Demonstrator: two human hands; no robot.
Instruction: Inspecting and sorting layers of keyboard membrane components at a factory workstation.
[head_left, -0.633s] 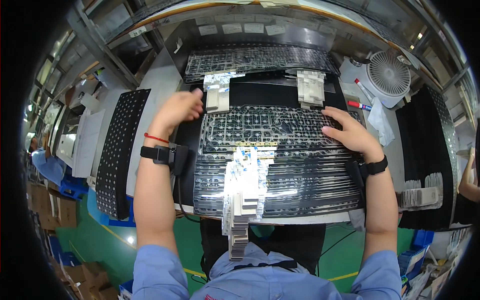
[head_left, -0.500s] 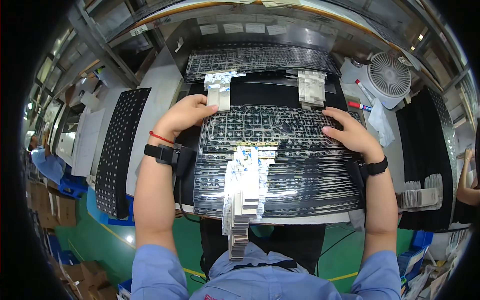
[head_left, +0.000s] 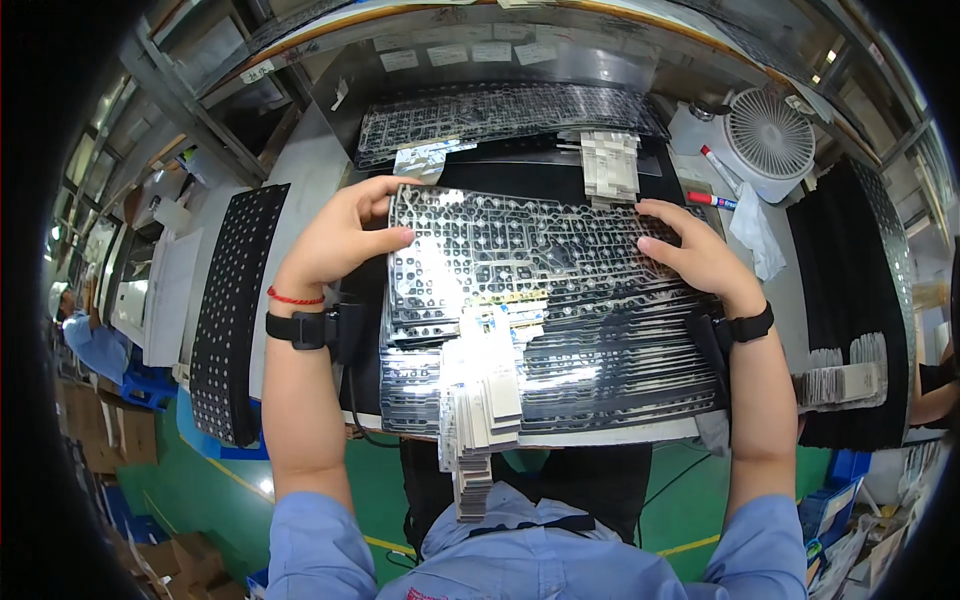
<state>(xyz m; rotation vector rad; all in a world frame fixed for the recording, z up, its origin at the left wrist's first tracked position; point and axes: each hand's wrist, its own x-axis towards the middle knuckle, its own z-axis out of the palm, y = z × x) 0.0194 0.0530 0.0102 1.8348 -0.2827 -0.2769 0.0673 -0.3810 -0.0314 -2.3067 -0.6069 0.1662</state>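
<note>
A fanned stack of clear and black keyboard membrane sheets [head_left: 620,350] lies on the bench before me. My left hand [head_left: 345,232] grips the far left corner of the top keyboard membrane sheet [head_left: 520,235], thumb above and fingers behind; this end is raised and tilted. At the far right, my right hand [head_left: 700,255] holds the same sheet, with its thumb on top and fingertips at the far edge. Whether one sheet or more is lifted, I cannot tell. Pale connector tails [head_left: 485,400] from the stack hang over the bench's near edge.
Beyond lies another membrane stack [head_left: 510,115] with pale tails [head_left: 608,165]. A white fan [head_left: 768,140], red marker [head_left: 710,201] and crumpled tissue [head_left: 758,245] sit at right. Black dotted sheets [head_left: 238,310] flank the left; black sheets with tails [head_left: 840,385] flank the right.
The left end of the top sheet has risen and tilted, now covering the pale tails beyond it. My left hand has moved slightly left with it. The right hand has stayed nearly in place.
</note>
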